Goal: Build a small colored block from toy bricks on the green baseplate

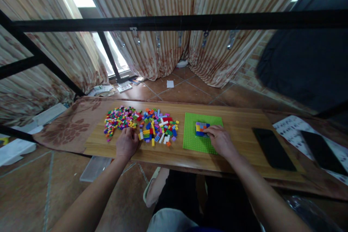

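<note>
A green baseplate (193, 140) lies on a wooden board (239, 152), with a small block of coloured bricks (200, 127) built on its far middle. My right hand (220, 140) rests on the plate, fingertips pressed against the right side of that block. To the left lie a pile of small coloured bricks (119, 119) and a pile of larger ones (159, 127). My left hand (126, 143) lies knuckles up at the near edge of the piles, fingers curled among the loose bricks; what they hold is hidden.
Two dark phones (272, 148) (323, 151) lie to the right, the farther one on printed paper (292, 127). A floral cloth (67, 127) covers the table's left end. Black metal bars (174, 21) cross above. Curtains and a tiled floor lie beyond.
</note>
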Tool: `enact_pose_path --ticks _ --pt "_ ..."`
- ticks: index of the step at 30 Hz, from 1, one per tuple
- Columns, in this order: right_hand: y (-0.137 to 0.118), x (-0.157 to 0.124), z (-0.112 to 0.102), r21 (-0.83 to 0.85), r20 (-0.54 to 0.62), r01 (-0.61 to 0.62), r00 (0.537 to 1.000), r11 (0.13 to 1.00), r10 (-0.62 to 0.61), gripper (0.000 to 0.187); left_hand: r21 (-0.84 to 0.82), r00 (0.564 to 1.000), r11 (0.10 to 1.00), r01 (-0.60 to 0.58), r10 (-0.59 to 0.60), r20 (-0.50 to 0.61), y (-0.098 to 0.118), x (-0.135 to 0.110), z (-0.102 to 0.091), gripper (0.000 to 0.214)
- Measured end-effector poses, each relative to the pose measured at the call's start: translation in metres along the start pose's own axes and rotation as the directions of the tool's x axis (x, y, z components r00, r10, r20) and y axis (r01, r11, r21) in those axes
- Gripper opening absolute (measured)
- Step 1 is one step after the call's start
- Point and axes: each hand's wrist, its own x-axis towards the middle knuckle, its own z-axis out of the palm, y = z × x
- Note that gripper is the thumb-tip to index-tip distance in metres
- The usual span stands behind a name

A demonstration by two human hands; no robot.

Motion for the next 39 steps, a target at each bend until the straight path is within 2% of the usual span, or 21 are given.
enact_pose_path --ticks 5,9,13,16,20,24,28,31,39 --pt "0.004 0.003 -0.004 0.022 0.028 0.059 0.998 0.998 -0.06 0.027 -0.001 1.0 1.0 -0.001 0.001 -0.003 -0.001 0.0 0.001 0.022" --pt "0.002 0.001 -0.003 0.039 0.006 0.045 0.999 0.998 -0.046 0.027 -0.004 1.0 1.0 0.006 -0.006 0.002 0.0 0.0 0.0 0.021" --pt "-0.001 -0.003 -0.001 0.079 -0.019 -0.026 0.999 0.997 0.028 0.023 -0.008 1.0 1.0 0.006 -0.007 -0.002 0.001 0.0 -0.001 0.021" --pt "-0.003 -0.006 0.0 0.155 -0.09 -0.095 0.99 0.983 0.11 0.023 -0.009 1.0 1.0 -0.003 0.002 -0.012 0.001 0.0 -0.001 0.021" --pt "-0.001 -0.013 0.001 0.242 -0.215 -0.239 0.932 0.94 0.292 0.024 -0.011 1.0 1.0 -0.007 0.006 -0.02 0.0 0.0 0.0 0.021" --pt "0.001 -0.017 0.009 0.269 -0.213 -0.379 0.873 0.886 0.438 0.036 -0.017 1.0 1.0 -0.014 0.013 -0.02 -0.001 0.0 0.002 0.021" --pt "-0.002 -0.017 0.018 0.19 -0.181 -0.412 0.877 0.891 0.444 0.048 -0.008 1.0 1.0 -0.019 0.019 -0.023 -0.001 0.0 0.001 0.02" --pt "-0.004 -0.016 0.021 0.158 -0.17 -0.425 0.877 0.891 0.449 0.051 0.005 0.999 1.0 -0.018 0.018 -0.026 -0.001 0.0 0.001 0.02" --pt "0.003 -0.01 0.024 0.249 -0.133 -0.492 0.836 0.834 0.533 0.045 0.021 1.0 1.0 -0.013 0.014 -0.024 0.0 0.0 0.001 0.021"
